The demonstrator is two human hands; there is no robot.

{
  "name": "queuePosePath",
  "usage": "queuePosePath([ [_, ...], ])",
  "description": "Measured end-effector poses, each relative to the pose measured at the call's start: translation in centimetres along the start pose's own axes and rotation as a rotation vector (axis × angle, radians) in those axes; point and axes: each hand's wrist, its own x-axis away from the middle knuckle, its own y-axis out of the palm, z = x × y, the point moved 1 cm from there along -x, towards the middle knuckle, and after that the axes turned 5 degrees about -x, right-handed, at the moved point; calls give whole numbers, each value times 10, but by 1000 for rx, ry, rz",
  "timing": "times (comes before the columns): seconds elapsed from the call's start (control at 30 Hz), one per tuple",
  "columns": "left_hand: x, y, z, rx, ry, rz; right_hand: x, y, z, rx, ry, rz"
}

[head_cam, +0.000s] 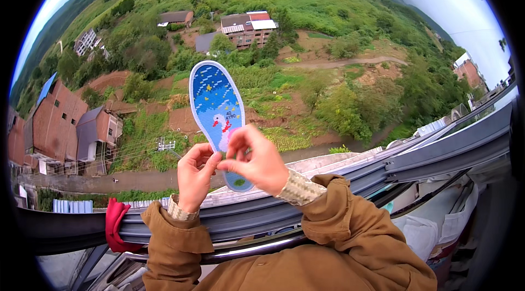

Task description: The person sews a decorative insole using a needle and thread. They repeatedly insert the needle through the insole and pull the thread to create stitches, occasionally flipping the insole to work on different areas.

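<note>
A cross-stitch shoe insole [213, 94] with a white edge stands tilted before me, its rounded toe end upward. Its blue face carries a swan pattern, small yellow and white marks, and some printed figures. My left hand [196, 176] grips the insole's left edge near the narrow middle, between thumb and bent fingers. My right hand [258, 159] is in front of the insole, thumb and forefinger pinched together close to the left thumb. Whether a needle or thread is between those fingertips is too small to tell. The right hand covers part of the insole's lower half.
Below my hands runs a grey metal window frame [238, 219], with a red cloth [117, 225] hanging over it at left. A polished rail [262, 246] crosses near my body. White bags [418, 233] lie at lower right. Far below outside are a road, brick houses [61, 118] and green fields.
</note>
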Motion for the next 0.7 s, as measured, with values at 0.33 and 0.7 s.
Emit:
queuePosePath([
  [0.33,0,0,0,176,29,-70,1,0,34,-820,628,-213],
  [0.7,-5,-6,-6,593,-41,-90,-15,-33,34,-1009,479,217],
])
